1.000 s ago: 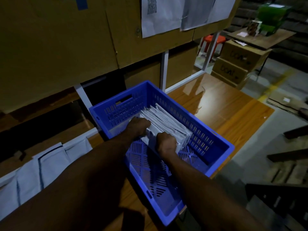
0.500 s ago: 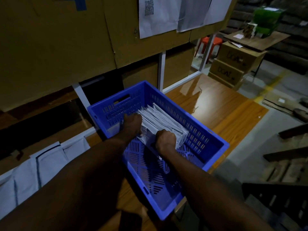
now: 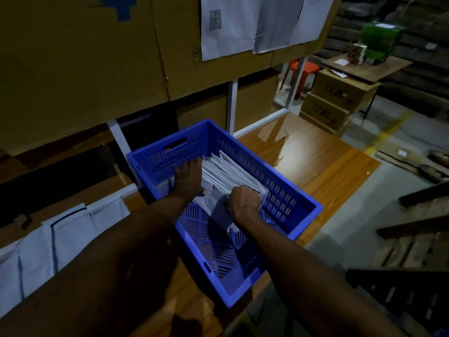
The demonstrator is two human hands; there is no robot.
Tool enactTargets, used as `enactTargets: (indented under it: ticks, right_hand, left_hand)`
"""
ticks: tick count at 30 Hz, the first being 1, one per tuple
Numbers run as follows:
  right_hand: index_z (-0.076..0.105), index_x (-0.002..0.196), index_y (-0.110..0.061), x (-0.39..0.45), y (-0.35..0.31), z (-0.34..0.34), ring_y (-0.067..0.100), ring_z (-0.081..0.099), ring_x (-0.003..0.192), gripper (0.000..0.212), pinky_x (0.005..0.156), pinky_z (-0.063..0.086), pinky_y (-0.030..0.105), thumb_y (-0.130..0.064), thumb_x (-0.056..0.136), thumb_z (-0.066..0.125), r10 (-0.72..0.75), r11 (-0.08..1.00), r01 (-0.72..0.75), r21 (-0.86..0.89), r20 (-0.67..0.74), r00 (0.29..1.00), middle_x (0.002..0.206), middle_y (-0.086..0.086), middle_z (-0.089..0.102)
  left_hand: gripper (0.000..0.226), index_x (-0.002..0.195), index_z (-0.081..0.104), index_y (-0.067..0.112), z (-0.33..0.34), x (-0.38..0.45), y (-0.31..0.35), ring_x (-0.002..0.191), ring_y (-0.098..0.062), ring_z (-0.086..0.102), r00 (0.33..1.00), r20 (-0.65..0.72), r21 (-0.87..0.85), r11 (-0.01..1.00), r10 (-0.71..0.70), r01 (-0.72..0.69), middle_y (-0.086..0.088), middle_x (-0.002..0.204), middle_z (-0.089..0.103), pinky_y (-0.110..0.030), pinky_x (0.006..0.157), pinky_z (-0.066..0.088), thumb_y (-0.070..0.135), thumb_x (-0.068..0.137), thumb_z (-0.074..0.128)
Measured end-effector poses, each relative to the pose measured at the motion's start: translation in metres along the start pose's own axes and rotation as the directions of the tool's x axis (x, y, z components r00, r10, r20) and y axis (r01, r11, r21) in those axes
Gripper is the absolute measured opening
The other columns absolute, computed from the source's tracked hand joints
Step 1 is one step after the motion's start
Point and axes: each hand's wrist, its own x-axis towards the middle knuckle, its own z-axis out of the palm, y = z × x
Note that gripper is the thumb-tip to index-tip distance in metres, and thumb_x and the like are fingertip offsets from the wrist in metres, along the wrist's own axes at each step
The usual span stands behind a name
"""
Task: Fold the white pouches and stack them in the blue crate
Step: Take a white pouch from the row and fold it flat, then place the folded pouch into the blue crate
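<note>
Both forearms are reaching forward and down. The left hand [image 3: 188, 180] is lying flat, fingers spread and straight; the right hand [image 3: 244, 200] is curling knuckles-up, fingers tucked under.

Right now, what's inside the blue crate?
A row of folded white pouches at the far end of the blue crate, with both hands on them. Its floor beneath them is hidden.

We see folded white pouches [image 3: 233, 176] stacked on edge toward two o'clock inside the slotted blue crate [image 3: 286, 190].
</note>
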Motion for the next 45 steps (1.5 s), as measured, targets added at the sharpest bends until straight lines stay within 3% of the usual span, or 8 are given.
enactTargets:
  ticks: [3,8,11,17,24,31,38,45]
  right_hand:
    - [0.073,0.099,-0.012,-0.009,-0.002,-0.015,0.024,0.072,0.086,0.025,0.061,0.057,0.031,-0.035,0.089,0.069,-0.041,0.999,0.041,-0.007,-0.078,0.996,0.097,0.005,0.072]
    - [0.063,0.106,-0.010,-0.030,-0.010,-0.034,0.032,0.067,0.090,0.047,0.062,0.036,0.034,-0.053,0.096,0.049,-0.117,0.974,0.162,0.155,-0.267,0.956,0.099,0.009,0.069]
    - [0.055,0.122,-0.010,-0.046,-0.009,-0.033,0.037,0.060,0.104,0.049,0.072,0.042,0.040,-0.052,0.097,0.046,-0.177,0.920,0.262,0.290,-0.288,0.941,0.115,0.014,0.064]
    - [0.054,0.135,-0.011,-0.103,-0.011,-0.028,0.034,0.054,0.118,0.046,0.091,0.048,0.043,-0.038,0.097,0.052,-0.257,0.751,0.469,0.465,-0.449,0.856,0.130,0.013,0.060]
    - [0.067,0.112,-0.009,-0.190,-0.048,-0.015,0.030,0.060,0.100,0.030,0.087,0.049,0.041,-0.022,0.087,0.057,-0.301,0.558,0.672,0.487,-0.636,0.710,0.104,0.012,0.067]
    - [0.062,0.127,-0.019,-0.261,-0.083,0.023,0.025,0.054,0.116,0.040,0.093,0.046,0.037,-0.022,0.088,0.056,-0.583,0.522,0.689,0.503,-0.378,0.719,0.124,0.006,0.061]
    - [0.056,0.129,-0.022,-0.275,-0.130,0.064,0.024,0.059,0.110,0.038,0.083,0.054,0.041,-0.030,0.092,0.057,-0.794,0.524,0.755,0.395,-0.094,0.601,0.127,0.003,0.060]
    - [0.059,0.123,-0.019,-0.256,-0.202,0.078,0.029,0.058,0.108,0.034,0.085,0.051,0.037,-0.033,0.092,0.054,-0.854,0.493,0.819,0.294,-0.018,0.520,0.122,0.009,0.059]
  left_hand:
    - [0.107,0.141,0.031,0.019,-0.006,-0.008,-0.001,0.132,-0.032,0.042,0.999,-0.054,-0.035,0.999,0.002,-0.004,-0.008,0.141,0.046,-0.055,0.111,0.030,0.055,0.058,0.089]
    - [0.100,0.147,0.031,0.019,-0.030,-0.038,-0.002,0.138,-0.030,0.038,0.985,-0.170,-0.194,0.981,-0.017,-0.016,-0.007,0.148,0.043,-0.051,0.119,0.018,0.062,0.070,0.079]
    - [0.069,0.150,0.033,0.021,-0.046,-0.072,-0.003,0.142,-0.025,0.033,0.962,-0.263,-0.329,0.944,-0.071,-0.021,-0.003,0.152,0.041,-0.046,0.122,0.011,0.037,0.091,0.064]
    - [0.051,0.139,0.053,0.009,-0.042,-0.175,-0.015,0.134,-0.029,0.047,0.815,-0.536,-0.483,0.871,-0.220,-0.082,-0.011,0.142,0.054,-0.052,0.115,0.031,0.023,0.090,0.052]
    - [0.048,0.140,0.052,0.014,-0.005,-0.296,-0.030,0.137,-0.025,0.043,0.780,-0.442,-0.597,0.794,-0.444,0.114,-0.006,0.146,0.050,-0.041,0.118,0.024,0.027,0.094,0.052]
    - [0.047,0.133,0.058,0.012,0.056,-0.389,-0.059,0.128,-0.028,0.052,0.729,-0.365,-0.596,0.747,-0.579,0.295,-0.010,0.137,0.058,-0.048,0.108,0.041,0.035,0.092,0.056]
    - [0.045,0.133,0.055,0.018,0.080,-0.435,-0.104,0.122,-0.024,0.052,0.672,-0.173,-0.604,0.616,-0.720,0.505,-0.002,0.134,0.057,-0.042,0.104,0.043,0.034,0.092,0.061]
    - [0.048,0.139,0.050,0.016,0.089,-0.427,-0.162,0.130,-0.026,0.047,0.645,-0.017,-0.684,0.480,-0.764,0.550,-0.007,0.142,0.050,-0.042,0.102,0.047,0.028,0.094,0.064]
